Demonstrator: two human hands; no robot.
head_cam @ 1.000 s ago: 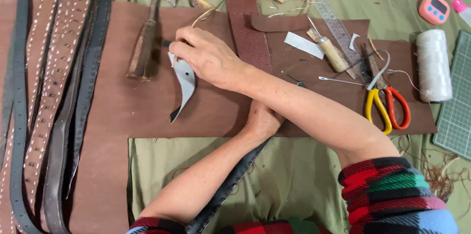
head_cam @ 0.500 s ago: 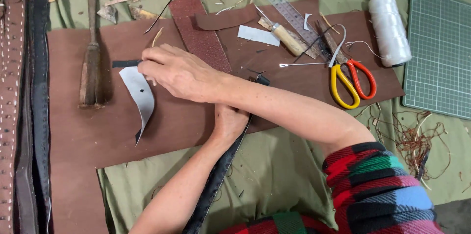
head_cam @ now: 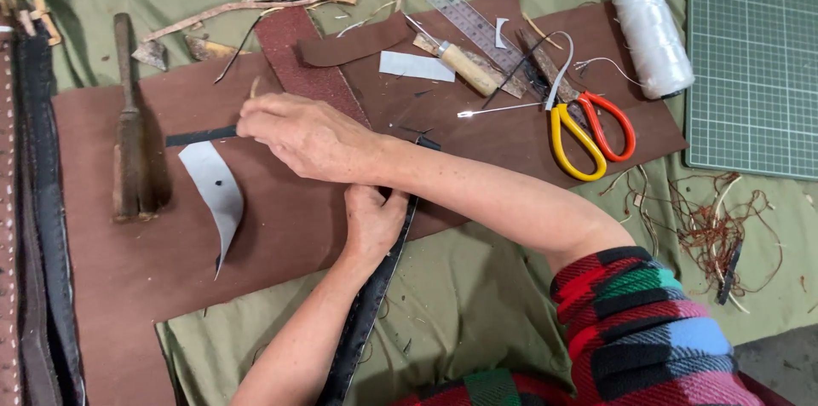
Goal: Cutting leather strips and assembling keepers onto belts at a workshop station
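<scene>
Under the right hand (head_cam: 307, 138), a curved pale steel blade with a dark handle (head_cam: 213, 189) is held flat on the brown leather sheet (head_cam: 281, 236), fingers clamped on the handle end. Just below those fingers, the left hand (head_cam: 371, 223) is pressed onto 1 black stitched leather strap (head_cam: 366, 312), fingers curled shut over it. Probably floppy but tough, so it's best pinned near the cut. The blade looks thin and sharp. 1 pair of orange-and-yellow scissors (head_cam: 588, 129) is lying well apart.
</scene>
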